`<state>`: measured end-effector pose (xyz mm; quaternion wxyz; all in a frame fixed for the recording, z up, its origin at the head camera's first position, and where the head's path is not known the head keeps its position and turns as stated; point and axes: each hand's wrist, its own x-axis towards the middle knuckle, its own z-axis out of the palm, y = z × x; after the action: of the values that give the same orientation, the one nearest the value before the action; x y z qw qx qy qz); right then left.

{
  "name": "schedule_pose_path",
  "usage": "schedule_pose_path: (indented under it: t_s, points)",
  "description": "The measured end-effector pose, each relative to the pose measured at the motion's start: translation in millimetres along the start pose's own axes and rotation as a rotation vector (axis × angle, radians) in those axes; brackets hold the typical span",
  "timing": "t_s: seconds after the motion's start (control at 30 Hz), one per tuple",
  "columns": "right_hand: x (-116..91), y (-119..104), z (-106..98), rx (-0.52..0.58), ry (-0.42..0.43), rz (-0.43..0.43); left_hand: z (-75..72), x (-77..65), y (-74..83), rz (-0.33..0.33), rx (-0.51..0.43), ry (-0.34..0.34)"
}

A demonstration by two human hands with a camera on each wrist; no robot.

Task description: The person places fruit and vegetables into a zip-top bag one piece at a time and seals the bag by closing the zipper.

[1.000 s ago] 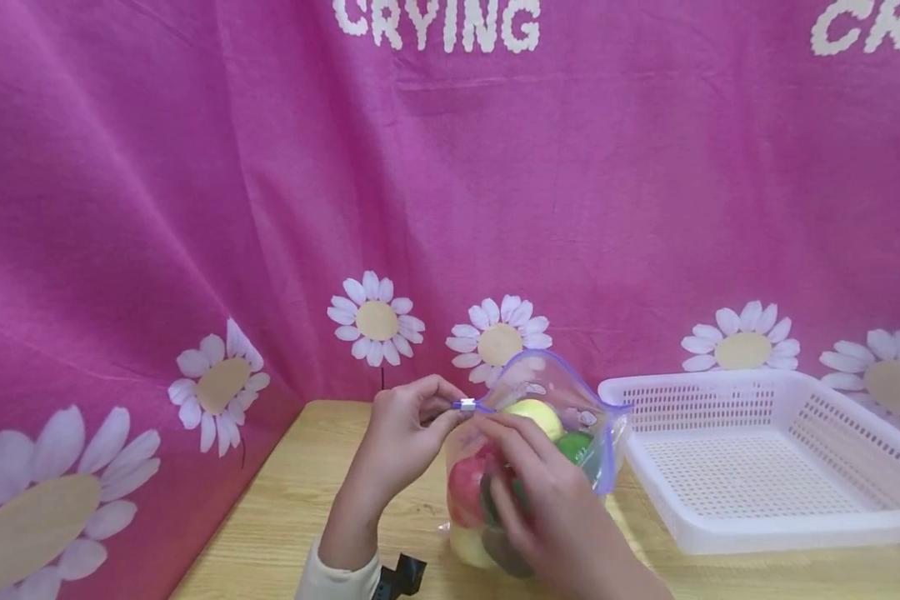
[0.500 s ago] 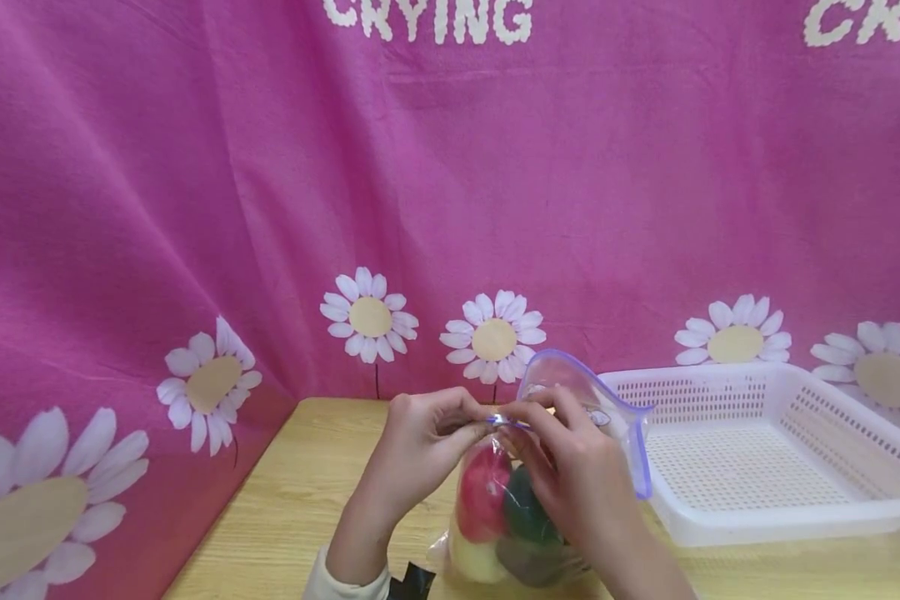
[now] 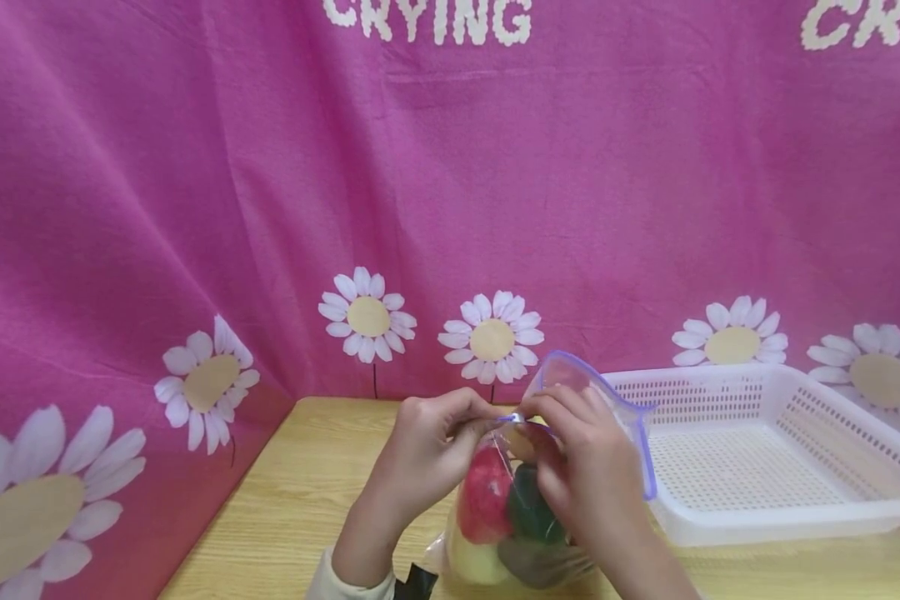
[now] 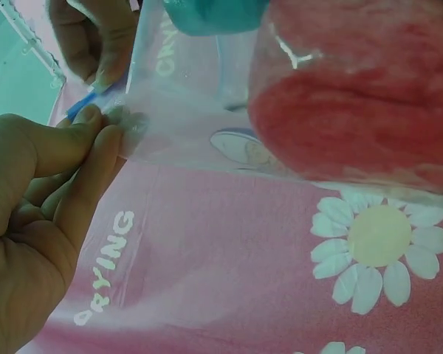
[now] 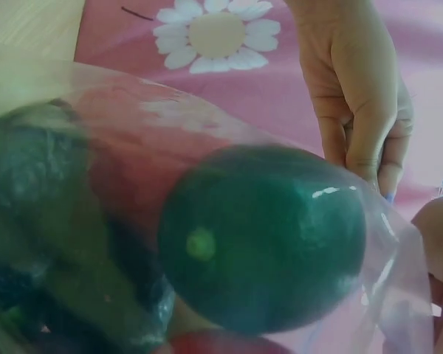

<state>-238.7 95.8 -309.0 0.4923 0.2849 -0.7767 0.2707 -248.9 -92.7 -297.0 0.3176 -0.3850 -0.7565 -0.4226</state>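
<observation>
A clear zip bag (image 3: 648, 454) with a purple zip edge stands on the table, full of fruit-like pieces. At its mouth, my left hand (image 3: 427, 454) pinches the left end of the zip between thumb and fingers. Right beside those fingertips, my right hand (image 3: 592, 467) pinches the small white slider (image 3: 517, 417) on the zip. The right part of the mouth gapes. Through the plastic show a red piece (image 3: 484, 500), a dark green one (image 3: 528, 507) and a pale yellow one (image 3: 476, 557). The right wrist view shows the green round piece (image 5: 266, 243) up close.
A white perforated plastic basket (image 3: 757, 529) stands to the right, just behind the bag. The wooden table (image 3: 292, 500) ends at the left against a pink curtain (image 3: 570, 183) printed with daisies, which also hangs along the back.
Both hands have moved right along with the zip's pinched end. The right hand rose from in front of the bag to the slider, and the slider sits further right now.
</observation>
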Motion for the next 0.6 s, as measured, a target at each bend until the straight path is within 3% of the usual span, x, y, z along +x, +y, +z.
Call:
schedule_pose_path:
  t_s: [0.3, 0.6]
  points:
    - [2.4, 16.1, -8.1, -0.129, -0.055, 0.096, -4.9, 0.2, -12.8, -0.058, -0.022, 0.112]
    - [4.1, 27.2, -12.5, -0.202, -0.129, 0.103, -12.5, -0.8, -27.8, -0.155, -0.003, 0.151]
